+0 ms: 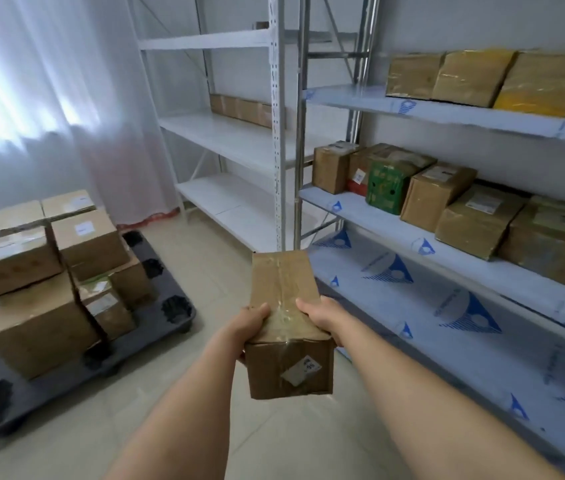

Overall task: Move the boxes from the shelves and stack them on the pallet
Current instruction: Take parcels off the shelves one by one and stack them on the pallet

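Now both hands (288,317) round taped box (283,296), stacked boxes (49,265) on pallet (156,327).

Label on held box (289,327) blurred, perhaps unreadable.

A single head-worn wide-angle view looks forward and down, close over outstretched forearms toward floor and shelving.

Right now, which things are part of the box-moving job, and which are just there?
Part of the job:
- held box, gripped by left hand and right hand
- pallet with stacked boxes
- shelf boxes

Just there:
- curtain
- white rack
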